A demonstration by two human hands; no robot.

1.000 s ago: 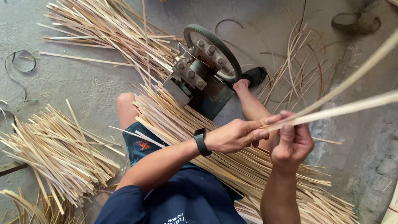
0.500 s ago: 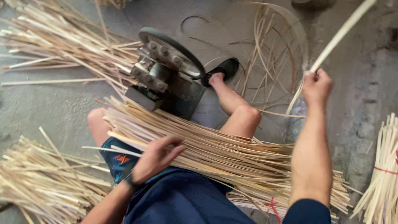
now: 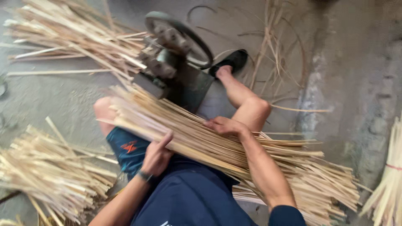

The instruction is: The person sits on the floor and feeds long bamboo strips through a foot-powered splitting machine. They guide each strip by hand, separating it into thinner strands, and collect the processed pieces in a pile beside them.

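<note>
A thick bundle of pale bamboo strips (image 3: 234, 155) lies across my lap, running from my left knee down to the right. My left hand (image 3: 157, 155) grips the near edge of this bundle, thumb up against the strips, a dark watch on its wrist. On top of the bundle rests my right hand (image 3: 224, 125), fingers spread flat over the strips and closed on nothing that I can see. My bare right leg (image 3: 245, 98) stretches forward past it.
A dark metal machine with a round wheel (image 3: 178, 50) stands on the concrete floor just beyond my knees, my black shoe (image 3: 234, 60) beside it. Loose strip piles lie at top left (image 3: 75, 37) and at left (image 3: 46, 171). A tied bundle (image 3: 389, 184) stands at the right edge. Thin curled strips (image 3: 272, 46) lie behind.
My right hand, which held a long strip up to the right, has let it go and come down onto the lap bundle. My left hand has taken hold of the bundle's edge.
</note>
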